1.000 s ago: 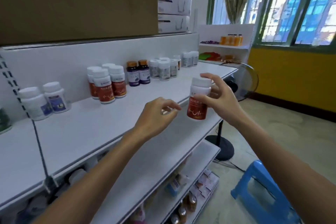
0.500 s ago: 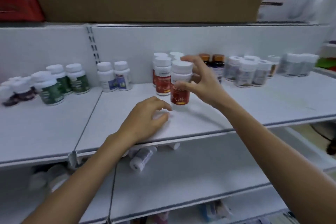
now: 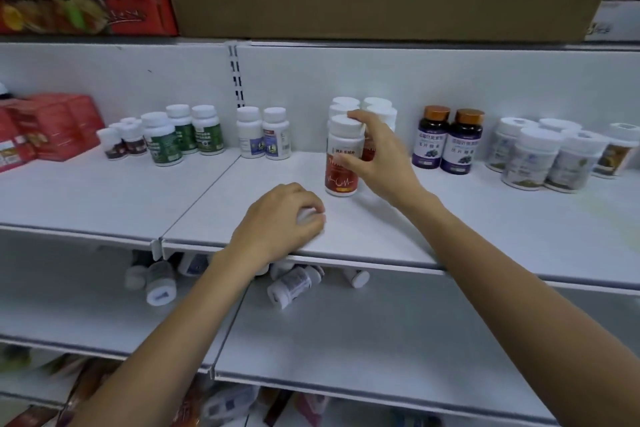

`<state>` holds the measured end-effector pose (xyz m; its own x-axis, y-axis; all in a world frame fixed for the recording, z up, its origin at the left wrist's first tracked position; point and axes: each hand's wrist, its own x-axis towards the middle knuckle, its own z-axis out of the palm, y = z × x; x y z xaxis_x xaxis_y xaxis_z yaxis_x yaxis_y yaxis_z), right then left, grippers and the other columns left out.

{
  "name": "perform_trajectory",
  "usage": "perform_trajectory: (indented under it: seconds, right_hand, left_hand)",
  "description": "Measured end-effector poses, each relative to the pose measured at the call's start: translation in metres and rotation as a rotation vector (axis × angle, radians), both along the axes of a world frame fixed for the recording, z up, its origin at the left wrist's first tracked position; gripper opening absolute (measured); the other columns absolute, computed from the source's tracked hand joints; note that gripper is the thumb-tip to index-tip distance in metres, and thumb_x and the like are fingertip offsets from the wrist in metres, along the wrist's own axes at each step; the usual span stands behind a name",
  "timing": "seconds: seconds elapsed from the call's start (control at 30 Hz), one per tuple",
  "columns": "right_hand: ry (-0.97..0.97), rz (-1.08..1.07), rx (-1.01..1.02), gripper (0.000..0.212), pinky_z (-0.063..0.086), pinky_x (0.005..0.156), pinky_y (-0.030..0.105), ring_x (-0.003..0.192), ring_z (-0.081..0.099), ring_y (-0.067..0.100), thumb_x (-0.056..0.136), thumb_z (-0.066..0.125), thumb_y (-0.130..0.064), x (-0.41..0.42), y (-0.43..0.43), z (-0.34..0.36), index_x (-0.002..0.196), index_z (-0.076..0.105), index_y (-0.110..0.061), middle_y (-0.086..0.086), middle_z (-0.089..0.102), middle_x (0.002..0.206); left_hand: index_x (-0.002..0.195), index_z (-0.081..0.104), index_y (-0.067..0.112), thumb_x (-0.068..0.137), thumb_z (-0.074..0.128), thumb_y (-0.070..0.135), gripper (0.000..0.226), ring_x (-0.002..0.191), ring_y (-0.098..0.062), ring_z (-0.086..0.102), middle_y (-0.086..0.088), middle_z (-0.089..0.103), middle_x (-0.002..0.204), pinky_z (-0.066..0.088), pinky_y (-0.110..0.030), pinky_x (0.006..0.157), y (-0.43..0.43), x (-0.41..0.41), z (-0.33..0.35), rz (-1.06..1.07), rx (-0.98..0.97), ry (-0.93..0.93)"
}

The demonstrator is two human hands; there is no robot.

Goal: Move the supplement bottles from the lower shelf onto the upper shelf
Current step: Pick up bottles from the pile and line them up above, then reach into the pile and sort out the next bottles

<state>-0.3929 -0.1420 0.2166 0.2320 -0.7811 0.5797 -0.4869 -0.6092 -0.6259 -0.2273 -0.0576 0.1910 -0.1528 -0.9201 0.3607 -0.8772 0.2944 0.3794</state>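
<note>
On the upper shelf (image 3: 450,218), my right hand (image 3: 377,156) curls around an upright red-labelled bottle (image 3: 341,163); my left hand (image 3: 277,218) rests curled at the edge, contents unclear; other bottles (image 3: 294,284) lie on the lower shelf (image 3: 381,322)

The person's left hand (image 3: 277,222) and right hand (image 3: 377,156) are bare, as are the wrists. The left forearm (image 3: 180,333) and right forearm (image 3: 519,288) are slim, smooth and uncovered all the way to the bottom edge of the view. The wide lens makes both look much thicker near that edge.
</note>
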Motion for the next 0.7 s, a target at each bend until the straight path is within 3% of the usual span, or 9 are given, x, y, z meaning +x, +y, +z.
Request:
perform_trajectory:
  seconds: [0.17,0.3,0.4,0.57,0.7]
  right_hand:
    - [0.047,-0.015,0.023,0.064,0.042,0.094,0.031,0.107,0.052,0.024,0.078,0.074,-0.018,0.005,0.006,0.004,0.133,0.041,-0.024,0.012,0.051,0.122]
    - [0.126,-0.021,0.063,0.074,0.042,0.098,0.037,0.113,0.052,0.026,0.077,0.075,-0.013,0.010,0.016,0.010,0.138,0.035,-0.024,0.013,0.051,0.126]
    - [-0.047,-0.031,0.082,0.082,0.043,0.095,0.033,0.114,0.052,0.021,0.078,0.074,-0.013,0.005,0.033,0.015,0.145,0.027,-0.024,0.009,0.052,0.131]
    - [-0.136,-0.154,-0.105,0.061,0.038,0.088,0.020,0.104,0.044,0.005,0.084,0.067,-0.016,-0.004,0.074,0.012,0.138,0.038,-0.020,0.008,0.049,0.128]
    - [-0.111,-0.125,-0.169,0.044,0.045,0.074,0.019,0.073,0.052,0.007,0.082,0.063,-0.007,-0.008,0.117,-0.009,0.124,0.050,-0.011,0.006,0.057,0.110]
  left_hand:
    - [0.104,0.066,0.025,0.086,0.055,0.032,0.022,0.110,-0.017,0.049,0.005,0.060,0.115,0.036,-0.030,0.089,0.024,-0.016,-0.009,0.109,-0.047,0.018]
    - [0.103,0.066,0.021,0.087,0.057,0.020,0.019,0.109,-0.019,0.052,0.000,0.061,0.113,0.036,-0.029,0.091,0.045,-0.021,-0.011,0.031,-0.060,0.127]
    - [0.104,0.066,0.017,0.087,0.059,0.017,0.019,0.108,-0.018,0.052,-0.004,0.060,0.111,0.036,-0.023,0.089,0.063,-0.016,-0.008,-0.018,-0.035,0.171]
    - [0.107,0.065,0.017,0.087,0.058,0.017,0.022,0.109,-0.016,0.051,-0.004,0.058,0.113,0.036,-0.022,0.090,0.091,-0.002,-0.008,-0.030,-0.029,0.131]
    - [0.106,0.065,0.016,0.085,0.059,0.015,0.022,0.108,-0.018,0.051,-0.003,0.059,0.110,0.033,-0.020,0.086,0.114,0.000,-0.024,-0.033,-0.055,0.110]
